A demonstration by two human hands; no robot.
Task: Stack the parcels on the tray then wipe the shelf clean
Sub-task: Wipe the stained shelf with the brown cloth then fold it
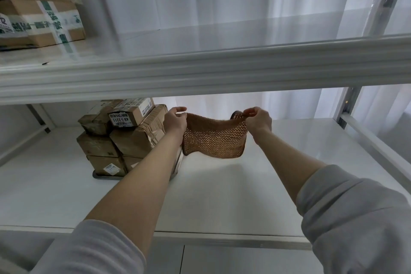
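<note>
A brown knitted cloth (214, 139) hangs spread between my two hands above the white lower shelf (222, 196). My left hand (175, 120) pinches its left top corner and my right hand (259, 121) pinches its right top corner. To the left, several brown cardboard parcels (124, 133) are stacked on a dark tray (104, 176) that rests on the same shelf. My left forearm crosses in front of the tray's right end.
The upper shelf (200, 71) juts out overhead, carrying two taped cardboard boxes (40, 6) at its left end. A metal upright (347, 104) stands at the right. White curtains hang behind the rack.
</note>
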